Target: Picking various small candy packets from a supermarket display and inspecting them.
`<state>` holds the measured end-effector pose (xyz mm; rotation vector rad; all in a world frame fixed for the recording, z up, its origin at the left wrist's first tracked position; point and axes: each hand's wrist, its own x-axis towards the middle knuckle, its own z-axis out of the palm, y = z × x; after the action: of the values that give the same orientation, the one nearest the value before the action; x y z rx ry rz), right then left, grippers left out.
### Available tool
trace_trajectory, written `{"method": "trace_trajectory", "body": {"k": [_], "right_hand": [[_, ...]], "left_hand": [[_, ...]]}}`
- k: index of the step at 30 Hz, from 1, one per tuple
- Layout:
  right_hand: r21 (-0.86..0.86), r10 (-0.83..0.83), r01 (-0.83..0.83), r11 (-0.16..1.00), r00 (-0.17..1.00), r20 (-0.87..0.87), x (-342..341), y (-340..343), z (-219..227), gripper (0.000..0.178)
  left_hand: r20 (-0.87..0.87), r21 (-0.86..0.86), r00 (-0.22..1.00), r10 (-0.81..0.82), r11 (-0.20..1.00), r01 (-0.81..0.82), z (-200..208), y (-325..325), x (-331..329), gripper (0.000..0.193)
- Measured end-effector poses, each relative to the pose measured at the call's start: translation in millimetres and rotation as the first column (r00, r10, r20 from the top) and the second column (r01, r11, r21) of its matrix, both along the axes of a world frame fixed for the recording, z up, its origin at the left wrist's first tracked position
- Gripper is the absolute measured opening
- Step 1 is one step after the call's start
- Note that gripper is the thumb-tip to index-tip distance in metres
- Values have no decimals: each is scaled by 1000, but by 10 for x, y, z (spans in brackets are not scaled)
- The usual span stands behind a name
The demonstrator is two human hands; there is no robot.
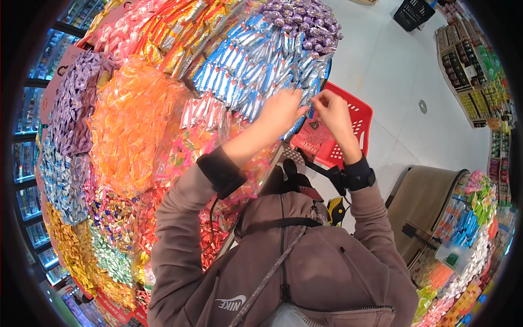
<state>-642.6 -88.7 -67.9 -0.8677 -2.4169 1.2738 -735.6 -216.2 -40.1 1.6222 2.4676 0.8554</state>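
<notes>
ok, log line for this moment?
left hand: near blue-and-white wrapped candies | right hand: above red basket | holds: unclear, both

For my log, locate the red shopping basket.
In the head view, the red shopping basket is right of centre, partly behind the right hand, beside the blue-and-white wrapped candies.

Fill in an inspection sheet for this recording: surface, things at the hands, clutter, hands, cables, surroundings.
Surface: stand heaped with wrapped candies, grouped largely by colour.
Things: blue-and-white candies by the left hand; red basket beneath the right hand, with what looks like a clear bag inside.
Clutter: yellow-and-black object by the waist, kind unclear.
Hands: close together, fingers bent; whether either holds anything cannot be told.
Cables: black cord below the left wristband; right side unclear.
Surroundings: pale floor, stocked shelves, dark basket at upper right.
</notes>
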Motion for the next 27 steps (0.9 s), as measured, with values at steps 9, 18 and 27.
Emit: {"method": "trace_trajectory", "body": {"k": [9,18,27], "right_hand": [[-172,51,-25,985,988,148,-112,-238,-245,37],[-52,46,-39,998,989,141,-187,-299,-330,26],[-107,90,-83,991,993,70,-149,-293,-271,25]], "left_hand": [[-63,-273,998,29,961,-45,10,98,119,5],[44,-274,998,44,961,-31,-102,146,-9,10],[70,-326,996,-59,942,79,-96,195,-55,12]]}}
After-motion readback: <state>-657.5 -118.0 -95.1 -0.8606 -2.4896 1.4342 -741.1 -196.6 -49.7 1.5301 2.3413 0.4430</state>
